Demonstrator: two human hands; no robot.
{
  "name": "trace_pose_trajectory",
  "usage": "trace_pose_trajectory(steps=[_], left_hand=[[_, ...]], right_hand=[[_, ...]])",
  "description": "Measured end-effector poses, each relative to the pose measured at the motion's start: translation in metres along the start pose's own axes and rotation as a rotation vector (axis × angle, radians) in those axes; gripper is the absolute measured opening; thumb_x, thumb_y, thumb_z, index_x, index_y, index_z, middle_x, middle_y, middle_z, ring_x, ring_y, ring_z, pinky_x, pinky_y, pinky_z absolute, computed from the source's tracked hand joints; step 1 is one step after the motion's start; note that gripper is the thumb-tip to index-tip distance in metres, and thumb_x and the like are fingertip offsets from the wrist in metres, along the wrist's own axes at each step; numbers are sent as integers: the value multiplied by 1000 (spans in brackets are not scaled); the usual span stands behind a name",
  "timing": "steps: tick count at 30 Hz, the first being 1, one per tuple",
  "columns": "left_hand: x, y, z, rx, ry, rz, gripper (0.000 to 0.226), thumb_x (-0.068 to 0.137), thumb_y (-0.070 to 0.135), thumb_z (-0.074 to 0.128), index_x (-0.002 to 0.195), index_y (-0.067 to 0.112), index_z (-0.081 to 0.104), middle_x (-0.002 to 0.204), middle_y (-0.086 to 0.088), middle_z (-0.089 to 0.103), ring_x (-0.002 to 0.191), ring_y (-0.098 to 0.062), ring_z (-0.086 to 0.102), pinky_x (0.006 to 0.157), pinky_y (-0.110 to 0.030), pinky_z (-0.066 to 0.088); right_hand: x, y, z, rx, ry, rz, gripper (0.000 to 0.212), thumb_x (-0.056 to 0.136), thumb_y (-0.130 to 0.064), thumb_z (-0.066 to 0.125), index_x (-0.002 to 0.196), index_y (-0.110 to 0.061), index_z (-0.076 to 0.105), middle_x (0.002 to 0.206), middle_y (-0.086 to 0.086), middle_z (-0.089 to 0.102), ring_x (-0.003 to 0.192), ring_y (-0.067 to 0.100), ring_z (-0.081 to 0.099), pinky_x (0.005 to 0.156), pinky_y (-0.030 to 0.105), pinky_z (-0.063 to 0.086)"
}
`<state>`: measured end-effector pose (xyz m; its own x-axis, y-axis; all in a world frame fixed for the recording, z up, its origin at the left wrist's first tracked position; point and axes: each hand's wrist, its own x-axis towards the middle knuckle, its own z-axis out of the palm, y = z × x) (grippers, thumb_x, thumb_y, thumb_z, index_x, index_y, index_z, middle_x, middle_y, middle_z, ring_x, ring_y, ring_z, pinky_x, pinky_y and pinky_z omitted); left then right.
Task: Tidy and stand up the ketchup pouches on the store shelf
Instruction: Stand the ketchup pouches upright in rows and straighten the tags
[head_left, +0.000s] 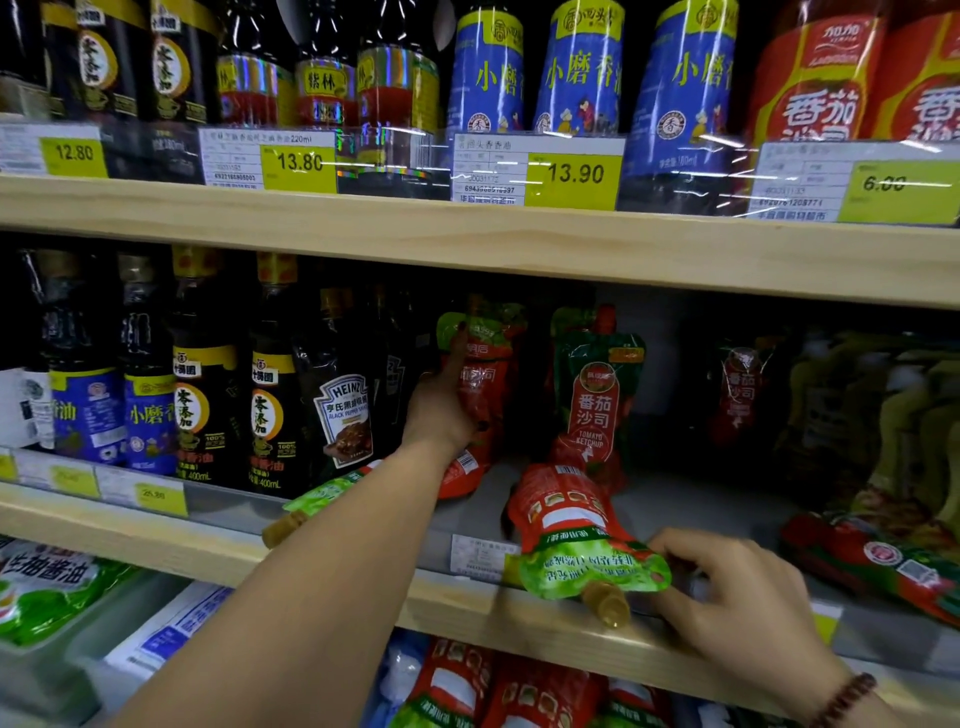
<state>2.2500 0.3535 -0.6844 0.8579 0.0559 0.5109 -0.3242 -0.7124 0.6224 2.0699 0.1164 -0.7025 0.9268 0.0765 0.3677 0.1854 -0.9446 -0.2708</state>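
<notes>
While I'm watching the head cam feed, the left hand (441, 405) is reached deep into the middle shelf (519, 623), fingers wrapped around an upright ketchup pouch (480, 374), so that one's properly gripped and standing, its base close to the shelf floor. Just beside it to the right, a second pouch (597, 395) stands on its own, label facing out, nobody touching it.

Right hand (737, 587) is down at the front lip of the same shelf. Its fingers are curled and touching the green top end of a fallen pouch (576, 525) that lies flat with its tan cap (608, 605) poking out over the edge toward me. Honestly can't tell if it's actually pinching it or just resting fingertips on it. There's a beaded bracelet (844, 699) on that wrist.

Another flat pouch (322, 496) is lying under the left forearm, cap also pointing forward. Far right there's one more down on its side (878, 561), and a dim upright one (740, 395) further back.

Left of the held pouch is a dark Heinz black pepper sauce pouch (345, 410), then rows of dark bottles (208, 405). Yellow price tags (574, 176) run along the upper shelf edge.
</notes>
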Motion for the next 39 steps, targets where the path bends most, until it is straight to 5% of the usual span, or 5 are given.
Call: trace_pose_trajectory(steps=[11, 17, 24, 32, 39], left_hand=[[-19, 21, -18, 73, -4, -52, 94, 79, 27, 68, 149, 27, 7, 122, -21, 58, 107, -36, 58, 86, -34, 48], [-40, 51, -28, -176, 85, -30, 75, 65, 29, 81, 130, 17, 44, 118, -11, 64, 109, -30, 59, 79, -23, 40], [-50, 64, -18, -377, -110, -36, 79, 64, 18, 84, 132, 17, 44, 111, -7, 60, 99, -20, 58, 82, -28, 47], [-66, 69, -7, -503, -286, 15, 51, 66, 15, 82, 111, 22, 59, 103, -2, 65, 102, -16, 60, 90, -32, 49], [-72, 62, 11, -445, -384, -46, 20, 62, 19, 81, 71, 35, 71, 88, 6, 72, 85, -13, 68, 83, -38, 56]], right_hand=[[2, 6, 2, 58, 5, -26, 10, 70, -54, 62, 77, -49, 58, 74, -44, 53, 66, -11, 52, 50, 15, 31], [11, 8, -16, 559, -154, 9, 13, 80, -13, 68, 71, -21, 71, 66, -4, 70, 58, -1, 61, 58, 18, 49], [52, 4, -42, 782, 69, 46, 15, 80, -5, 66, 94, -13, 67, 78, 2, 67, 67, 10, 62, 55, 15, 51], [105, -9, -23, 871, 327, 189, 35, 65, -11, 80, 69, -31, 51, 76, -13, 56, 75, 9, 56, 75, 31, 49], [132, -8, 3, 856, 225, 232, 57, 66, -18, 81, 116, -12, 55, 116, 7, 63, 103, 20, 59, 90, 39, 50]])
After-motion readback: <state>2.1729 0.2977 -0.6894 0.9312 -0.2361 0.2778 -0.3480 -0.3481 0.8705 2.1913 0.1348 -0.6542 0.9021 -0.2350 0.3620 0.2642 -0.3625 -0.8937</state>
